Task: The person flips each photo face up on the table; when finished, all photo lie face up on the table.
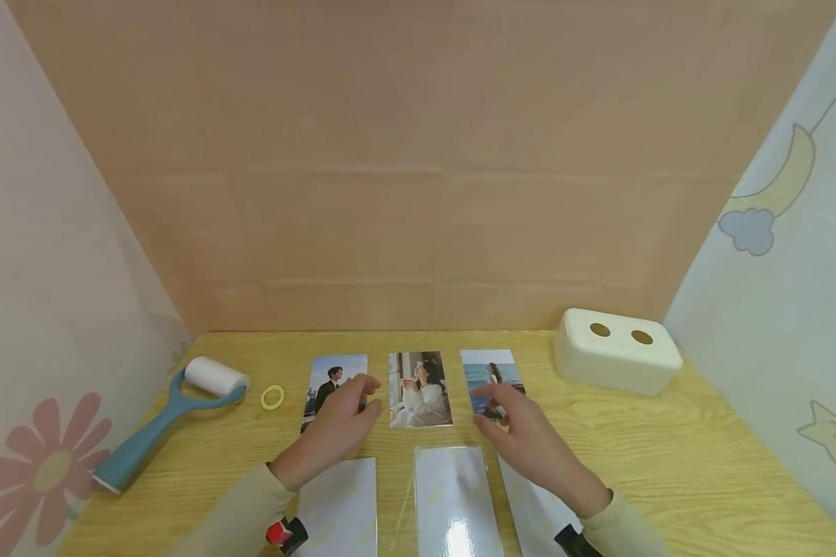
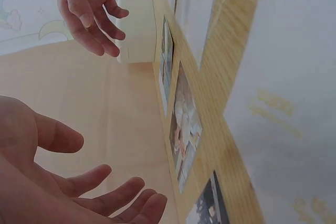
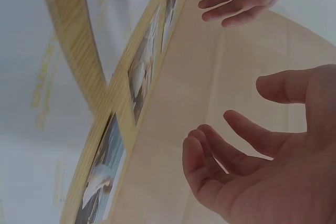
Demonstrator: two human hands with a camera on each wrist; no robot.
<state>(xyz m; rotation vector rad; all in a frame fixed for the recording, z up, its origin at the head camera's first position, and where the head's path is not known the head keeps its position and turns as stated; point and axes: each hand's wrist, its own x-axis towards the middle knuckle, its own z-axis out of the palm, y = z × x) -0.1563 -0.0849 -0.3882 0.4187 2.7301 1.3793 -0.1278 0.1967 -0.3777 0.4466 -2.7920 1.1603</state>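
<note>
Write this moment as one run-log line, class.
left hand: empty, raised near left photo | right hand: empty, raised near right photo | middle photo: untouched

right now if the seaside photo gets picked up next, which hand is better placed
Probably the right hand: it hovers nearest the seaside photo, holding nothing. The left hand is also empty, but hovers by the dark-suit photo, with the middle photo between.
</note>
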